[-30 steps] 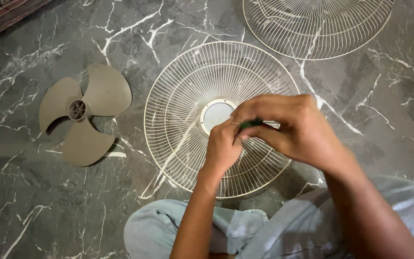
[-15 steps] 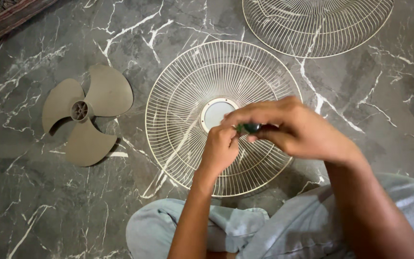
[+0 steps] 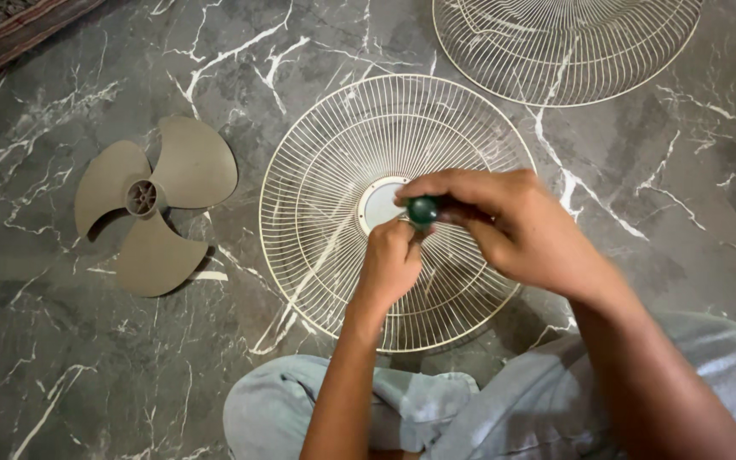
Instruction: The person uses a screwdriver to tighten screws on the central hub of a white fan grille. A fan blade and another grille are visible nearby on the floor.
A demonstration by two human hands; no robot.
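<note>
A cream wire fan guard [image 3: 334, 153] lies flat on the dark marble floor in front of me, its round centre plate [image 3: 380, 204] partly showing. My right hand [image 3: 513, 230] is closed around a dark green handle [image 3: 423, 210], whose rounded end points toward the camera just above the centre plate. My left hand [image 3: 391, 266] sits directly below it with curled fingers touching the underside of the handle; what it pinches is hidden.
A beige three-blade fan propeller [image 3: 151, 203] lies to the left. A second wire guard [image 3: 564, 47] lies at the top right, cut off by the frame. My crossed legs in light grey trousers [image 3: 436, 409] fill the bottom. A rug edge [image 3: 10, 25] shows top left.
The green handle has swung from lying sideways between the fingers to pointing end-on at the camera. My right hand shifted slightly left and up; the left hand stayed beneath it.
</note>
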